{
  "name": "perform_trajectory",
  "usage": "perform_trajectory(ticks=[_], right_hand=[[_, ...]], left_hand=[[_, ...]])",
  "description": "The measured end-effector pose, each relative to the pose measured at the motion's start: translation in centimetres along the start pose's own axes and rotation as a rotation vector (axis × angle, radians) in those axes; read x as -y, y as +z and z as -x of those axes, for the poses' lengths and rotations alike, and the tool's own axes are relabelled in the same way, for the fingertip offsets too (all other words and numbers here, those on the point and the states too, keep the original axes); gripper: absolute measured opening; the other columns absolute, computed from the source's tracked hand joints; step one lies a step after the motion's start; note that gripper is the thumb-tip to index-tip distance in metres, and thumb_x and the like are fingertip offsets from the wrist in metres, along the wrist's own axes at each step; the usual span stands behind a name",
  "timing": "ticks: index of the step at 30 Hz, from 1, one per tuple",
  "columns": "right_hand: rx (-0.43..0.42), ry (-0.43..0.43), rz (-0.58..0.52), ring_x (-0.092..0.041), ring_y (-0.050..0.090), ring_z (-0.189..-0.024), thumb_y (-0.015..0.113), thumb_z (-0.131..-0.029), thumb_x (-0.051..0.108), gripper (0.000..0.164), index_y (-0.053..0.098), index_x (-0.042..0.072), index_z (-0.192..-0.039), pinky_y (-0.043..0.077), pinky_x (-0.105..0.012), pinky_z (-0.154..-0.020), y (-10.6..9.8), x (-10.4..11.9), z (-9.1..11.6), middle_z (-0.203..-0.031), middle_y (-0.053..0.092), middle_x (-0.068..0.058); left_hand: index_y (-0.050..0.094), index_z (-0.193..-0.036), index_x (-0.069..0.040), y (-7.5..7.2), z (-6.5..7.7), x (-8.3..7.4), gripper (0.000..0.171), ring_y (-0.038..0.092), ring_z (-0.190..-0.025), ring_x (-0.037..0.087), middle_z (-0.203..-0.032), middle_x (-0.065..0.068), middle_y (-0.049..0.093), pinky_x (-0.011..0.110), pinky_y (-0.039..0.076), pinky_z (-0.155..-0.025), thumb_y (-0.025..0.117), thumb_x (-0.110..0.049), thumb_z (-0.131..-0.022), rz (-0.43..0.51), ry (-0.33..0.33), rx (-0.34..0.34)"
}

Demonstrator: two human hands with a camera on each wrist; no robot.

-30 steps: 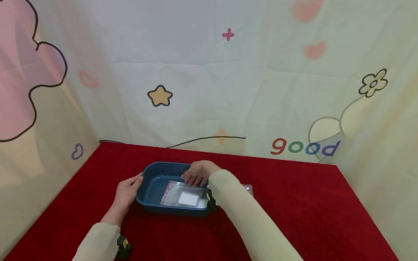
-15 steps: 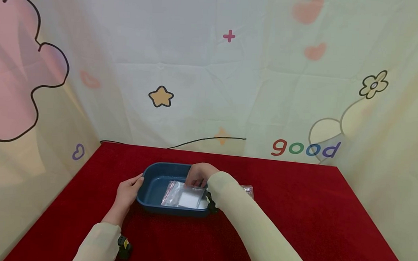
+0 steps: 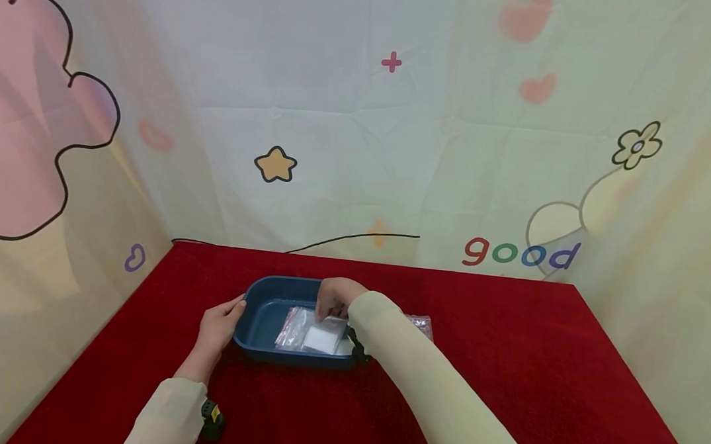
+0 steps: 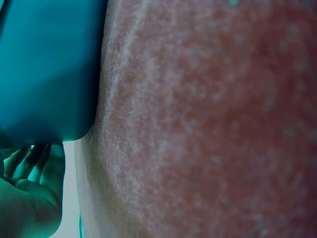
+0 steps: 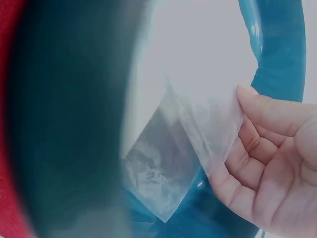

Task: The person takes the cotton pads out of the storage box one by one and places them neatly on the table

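A blue plastic basin stands on the red cloth; its wall fills the upper left of the left wrist view. My left hand grips the basin's left end, thumb at the rim. Clear zip bags lie inside, one with a white square in it. My right hand reaches over the basin's right part. In the right wrist view, its thumb and fingers pinch the edge of a clear zip bag. My right forearm hides the basin's right end in the head view.
Another clear bag lies on the cloth right of the basin, partly behind my right sleeve. The red cloth covers the table. A printed curtain hangs along its back and sides.
My right hand has lowered into the basin, and its fingers have gone from loosely spread to closed on a bag's edge. My left hand stays on the rim.
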State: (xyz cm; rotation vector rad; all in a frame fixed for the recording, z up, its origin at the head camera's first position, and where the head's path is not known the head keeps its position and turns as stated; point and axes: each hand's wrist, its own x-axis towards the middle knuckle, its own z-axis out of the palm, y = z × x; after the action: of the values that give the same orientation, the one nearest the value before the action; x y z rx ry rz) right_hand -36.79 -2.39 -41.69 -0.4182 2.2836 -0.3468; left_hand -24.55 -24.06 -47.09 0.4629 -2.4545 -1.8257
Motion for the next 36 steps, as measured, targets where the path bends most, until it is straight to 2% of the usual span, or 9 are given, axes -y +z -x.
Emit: perform_trajectory(ticks=[3,7,13,16,20,23,29,33,36], right_hand=[[-0.004,0.011,0.015,-0.014,0.054,-0.08,0.065,-0.098,0.012,0.032,0.063,0.017,-0.067,0.053,-0.031,-0.081,-0.1,0.1,0.0,-0.076,0.06,0.0],[-0.031,0.051,-0.003,-0.014,0.055,-0.078,0.065,-0.099,0.011,0.027,0.067,0.014,-0.073,0.057,-0.032,-0.09,-0.2,0.2,0.0,-0.077,0.061,-0.002],[-0.054,0.093,-0.047,-0.019,0.057,-0.085,0.064,-0.099,0.009,0.014,0.077,0.007,-0.096,0.056,-0.036,-0.104,-0.4,0.3,0.0,-0.092,0.067,-0.009],[-0.085,0.078,-0.076,-0.022,0.058,-0.087,0.065,-0.098,0.007,0.013,0.078,0.006,-0.095,0.056,-0.039,-0.105,-0.4,0.2,0.1,-0.097,0.07,-0.011],[-0.113,0.053,-0.096,-0.02,0.058,-0.085,0.066,-0.097,0.006,0.018,0.075,0.009,-0.082,0.058,-0.039,-0.101,-0.6,0.1,0.1,-0.089,0.069,-0.007],[-0.099,0.029,-0.112,-0.017,0.058,-0.083,0.064,-0.098,0.005,0.022,0.071,0.011,-0.079,0.058,-0.035,-0.094,-0.8,0.1,0.4,-0.081,0.066,-0.003],[-0.11,-0.006,-0.176,-0.015,0.06,-0.078,0.061,-0.1,0.003,0.019,0.074,0.007,-0.085,0.056,-0.031,-0.081,-1.2,0.1,1.5,-0.078,0.069,-0.002],[-0.129,-0.025,-0.212,-0.016,0.062,-0.076,0.063,-0.099,0.003,0.016,0.077,0.003,-0.092,0.059,-0.03,-0.079,-1.5,0.1,2.2,-0.083,0.074,-0.006],[-0.112,-0.042,-0.227,-0.015,0.064,-0.075,0.063,-0.099,0.002,0.015,0.077,0.001,-0.096,0.06,-0.03,-0.08,-1.8,0.1,2.4,-0.086,0.076,-0.009]], left_hand=[[0.046,-0.151,0.001,0.0,0.0,-0.1,0.046,0.038,-0.15,0.039,-0.158,0.024,0.042,0.053,0.04,-0.121,0.046,-0.019,-0.11,-0.009,0.004,-0.002],[0.046,-0.151,0.002,0.0,0.1,-0.1,0.046,0.039,-0.15,0.04,-0.157,0.025,0.043,0.053,0.039,-0.121,0.046,-0.019,-0.11,-0.015,0.011,-0.006],[0.047,-0.15,0.002,0.1,0.0,0.0,0.046,0.039,-0.15,0.039,-0.156,0.024,0.044,0.053,0.039,-0.121,0.046,-0.019,-0.11,-0.019,0.013,-0.008],[0.047,-0.15,0.002,0.1,0.1,-0.1,0.045,0.039,-0.15,0.04,-0.156,0.024,0.044,0.053,0.04,-0.121,0.047,-0.019,-0.11,-0.018,0.012,-0.009],[0.048,-0.15,0.002,0.1,0.0,-0.2,0.045,0.041,-0.149,0.04,-0.155,0.025,0.045,0.053,0.041,-0.12,0.047,-0.019,-0.109,-0.015,0.015,-0.015],[0.047,-0.15,0.002,0.1,0.0,-0.2,0.046,0.04,-0.149,0.04,-0.156,0.024,0.044,0.053,0.041,-0.12,0.047,-0.019,-0.109,-0.018,0.013,-0.015],[0.046,-0.151,0.001,0.0,0.1,-0.2,0.046,0.039,-0.15,0.04,-0.158,0.024,0.042,0.053,0.041,-0.12,0.046,-0.019,-0.11,-0.017,0.004,-0.007],[0.046,-0.151,0.001,0.0,0.2,-0.3,0.046,0.038,-0.15,0.039,-0.158,0.024,0.042,0.053,0.041,-0.12,0.046,-0.019,-0.109,-0.019,0.003,-0.009],[0.047,-0.15,0.002,0.1,0.3,-0.4,0.046,0.039,-0.15,0.04,-0.157,0.024,0.043,0.053,0.041,-0.12,0.046,-0.018,-0.109,-0.024,0.009,-0.013]])
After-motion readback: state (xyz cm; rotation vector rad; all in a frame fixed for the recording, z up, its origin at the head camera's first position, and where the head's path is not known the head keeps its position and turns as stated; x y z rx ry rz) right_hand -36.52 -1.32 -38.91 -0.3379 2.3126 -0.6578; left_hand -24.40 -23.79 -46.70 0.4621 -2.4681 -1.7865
